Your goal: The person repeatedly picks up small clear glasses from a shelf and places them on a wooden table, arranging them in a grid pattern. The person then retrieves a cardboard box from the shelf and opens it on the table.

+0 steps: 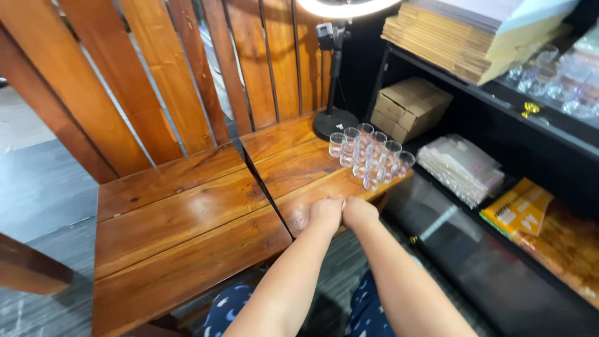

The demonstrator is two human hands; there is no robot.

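Centre frame: left hand (326, 212) & right hand (359, 211) rest side by side, touching, on the table (187, 218) edge, fingers curled shut, gripping nothing visible. Cups (369, 156), clear w/ pale liquid, cluster just above the hands, near but apart. Ring-light stand (335, 118) behind cups, upper centre.
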